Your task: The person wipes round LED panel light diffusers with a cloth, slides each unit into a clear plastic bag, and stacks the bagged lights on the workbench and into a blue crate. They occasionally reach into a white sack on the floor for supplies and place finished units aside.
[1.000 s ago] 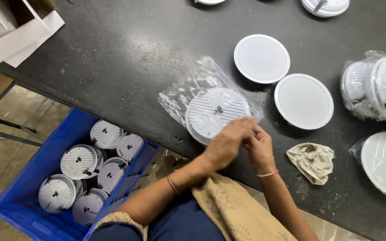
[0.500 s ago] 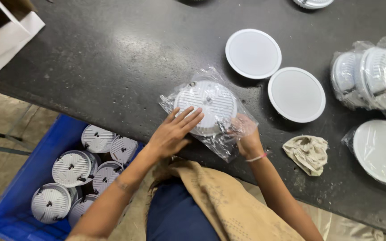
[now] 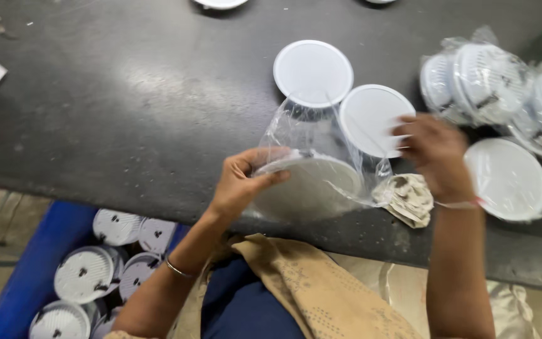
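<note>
Two hands: both raised over the near edge of the dark table [image 3: 95,113], one on either side of a bagged disc.
Left hand [image 3: 239,182]: wrist bent up, thumb on top and fingers curled beneath the rim of the round white light panel [image 3: 308,188], clamped on that rim through the plastic.
Right hand [image 3: 437,157]: lifted, blurred, back toward the viewer, fingers pointing left at the edge of the clear plastic bag [image 3: 321,141]; whether it pinches the film or only touches it, I cannot tell.
Panel: a flat white disc, tilted, near edge low, held just above the table front between the two hands and partly inside the bag.
Bag: thin, glossy, creased, standing up loosely above the panel and open toward the far side.
Near, low left: a blue crate [image 3: 32,270] beside the table, holding finned white round fixtures [image 3: 86,273] stacked back side up.
Just beside the panel, right: a crumpled cloth [image 3: 409,198] on the table.
Farther right: another white disc [image 3: 506,179] lying flat.
Behind the bag: two white discs [image 3: 312,72] face up, touching each other.
Far right: several bagged fixtures [image 3: 478,81] bunched together.
</note>
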